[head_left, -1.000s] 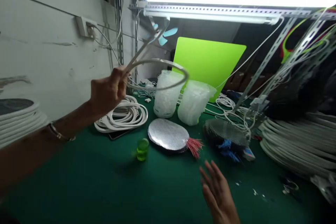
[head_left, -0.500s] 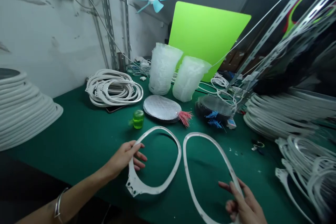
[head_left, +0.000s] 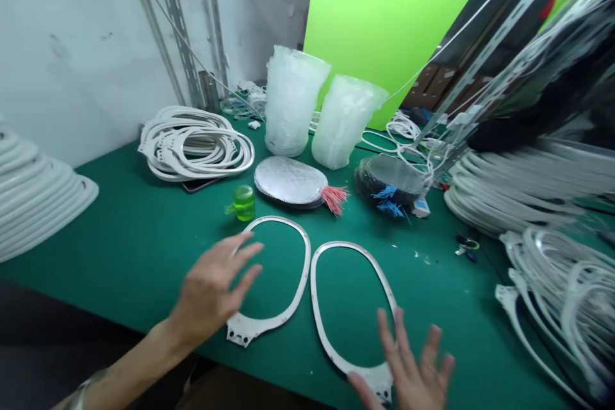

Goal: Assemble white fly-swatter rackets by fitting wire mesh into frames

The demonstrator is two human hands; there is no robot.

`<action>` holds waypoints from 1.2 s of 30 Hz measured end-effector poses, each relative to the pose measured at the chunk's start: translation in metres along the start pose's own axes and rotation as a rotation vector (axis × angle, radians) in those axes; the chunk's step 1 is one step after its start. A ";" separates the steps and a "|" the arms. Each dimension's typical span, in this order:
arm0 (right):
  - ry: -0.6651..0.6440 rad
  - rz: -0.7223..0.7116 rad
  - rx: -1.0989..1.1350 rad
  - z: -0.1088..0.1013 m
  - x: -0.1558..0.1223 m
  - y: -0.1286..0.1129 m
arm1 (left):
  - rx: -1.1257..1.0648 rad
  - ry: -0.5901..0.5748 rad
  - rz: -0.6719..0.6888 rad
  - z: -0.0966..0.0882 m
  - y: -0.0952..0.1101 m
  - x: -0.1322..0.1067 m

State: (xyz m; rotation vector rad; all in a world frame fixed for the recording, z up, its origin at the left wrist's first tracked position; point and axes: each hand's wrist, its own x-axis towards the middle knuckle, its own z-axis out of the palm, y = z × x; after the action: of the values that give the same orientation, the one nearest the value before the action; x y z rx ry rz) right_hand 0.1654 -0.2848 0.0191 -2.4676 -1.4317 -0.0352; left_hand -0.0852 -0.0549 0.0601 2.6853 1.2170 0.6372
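Note:
Two white oval plastic frames lie side by side on the green table. My left hand [head_left: 211,288] hovers over the left side of the left frame [head_left: 306,262], fingers spread and holding nothing. Above the lower right of the right frame [head_left: 314,304] is my right hand [head_left: 410,365], its fingers apart and empty. Each frame has a flat tab with holes at its near end. Beyond the left frame stands a small jar of green liquid [head_left: 244,204]. A stack of oval mesh pieces [head_left: 291,180] with a red-pink bristly tuft lies behind the frames.
White oval frames are piled at the back left [head_left: 192,147] and at the right [head_left: 562,307]. Taller stacks of white rings stand at the left [head_left: 38,198] and right [head_left: 504,192]. Two translucent white stacks [head_left: 295,102] stand before a bright green board [head_left: 389,19]. Dark mesh pieces [head_left: 389,176] have blue tufts.
Both hands have let go of the white frames, which now lie flat on the table, closer together. My fingers have spread. The camera view has tilted downward.

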 end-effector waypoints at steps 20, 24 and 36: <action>-0.223 -0.350 -0.041 0.036 0.042 -0.044 | 0.030 0.049 -0.294 0.012 -0.043 0.099; -0.296 -0.274 -0.024 0.022 0.042 -0.036 | 0.016 0.011 -0.361 0.021 -0.081 0.119; -0.233 -0.240 -0.201 0.029 0.019 0.007 | 0.020 -0.083 0.114 0.018 -0.017 0.036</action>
State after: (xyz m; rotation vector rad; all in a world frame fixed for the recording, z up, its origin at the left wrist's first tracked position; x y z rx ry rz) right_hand 0.1778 -0.2648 -0.0068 -2.5067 -1.9043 0.0642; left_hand -0.0680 -0.0160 0.0505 2.7830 1.0627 0.5237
